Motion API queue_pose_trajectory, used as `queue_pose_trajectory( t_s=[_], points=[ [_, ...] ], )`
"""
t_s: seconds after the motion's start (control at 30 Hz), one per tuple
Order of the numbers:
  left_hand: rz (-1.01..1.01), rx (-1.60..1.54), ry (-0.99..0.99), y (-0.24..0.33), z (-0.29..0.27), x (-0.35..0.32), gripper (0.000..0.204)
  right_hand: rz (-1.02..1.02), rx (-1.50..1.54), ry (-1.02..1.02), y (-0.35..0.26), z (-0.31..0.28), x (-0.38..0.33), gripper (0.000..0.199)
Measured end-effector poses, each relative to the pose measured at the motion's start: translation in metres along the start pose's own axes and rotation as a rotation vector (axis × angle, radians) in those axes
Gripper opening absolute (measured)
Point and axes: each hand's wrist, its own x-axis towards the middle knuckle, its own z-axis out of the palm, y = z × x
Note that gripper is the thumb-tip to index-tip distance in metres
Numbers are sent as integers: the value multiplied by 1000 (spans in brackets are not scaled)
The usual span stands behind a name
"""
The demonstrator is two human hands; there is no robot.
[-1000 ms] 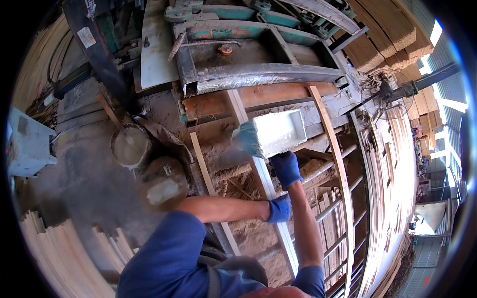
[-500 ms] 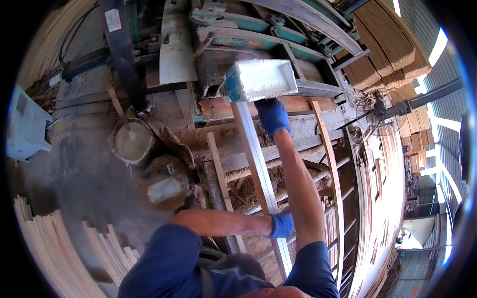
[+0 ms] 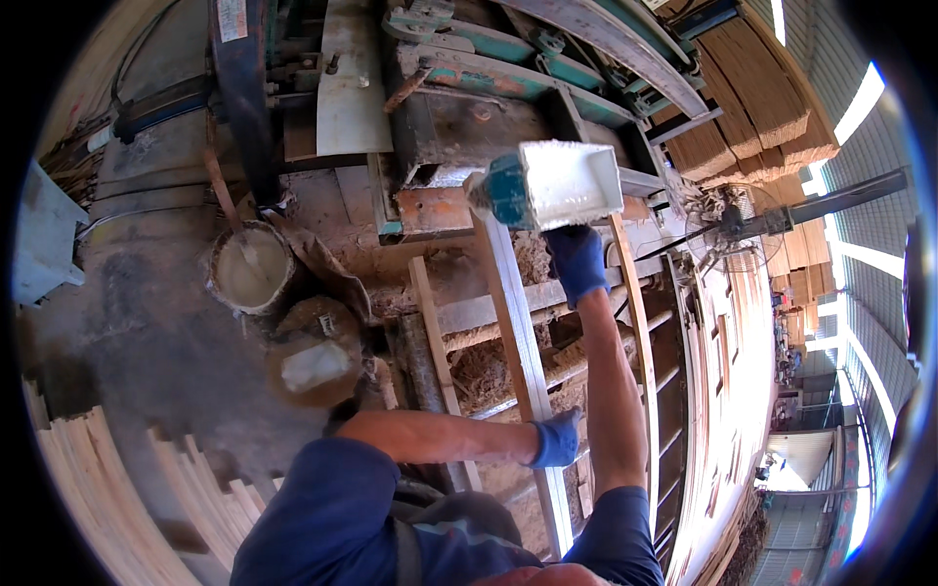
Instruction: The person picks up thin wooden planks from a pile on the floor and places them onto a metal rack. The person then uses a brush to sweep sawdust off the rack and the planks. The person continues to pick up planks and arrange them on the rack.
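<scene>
My right hand (image 3: 578, 264), in a blue glove, is closed below an open box-shaped applicator (image 3: 572, 184). Thick white paste coats the box, and a teal end smeared with paste faces left; my grip is partly hidden beneath it. The box hangs just right of the far end of a long pale wooden strip (image 3: 518, 327). Nearer to me, my left hand (image 3: 557, 439), also gloved in blue, is closed over the same strip; some fingers are hidden. Narrower wooden strips lie on either side, a left one (image 3: 432, 322) and a right one (image 3: 637, 313).
At left, a bucket of pale paste (image 3: 252, 266) holds a stick. Beside it stands a round container (image 3: 315, 369) with a white lump on top. A green metal machine (image 3: 489, 73) spans the far side. Stacked wood (image 3: 98, 479) lies at lower left; a fan (image 3: 738, 220) stands right.
My right hand has moved right and a little toward me with the box applicator, uncovering the strip's far end. My left hand stays at the strip, its fingers slightly shifted.
</scene>
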Motion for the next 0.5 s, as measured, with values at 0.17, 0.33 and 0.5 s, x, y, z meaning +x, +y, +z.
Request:
queue_pose_trajectory(
  t_s=[0.17,0.33,0.5],
  points=[
    [-29,-207,231,4,70,25,29,-18,189,43,-9,-2,-7,29],
    [-211,-116,323,1,102,50,18,-29,79,-2,-15,-33,-65,33],
    [-413,-94,776,5,97,66,18,87,83,15,15,-60,-133,13]
  ],
)
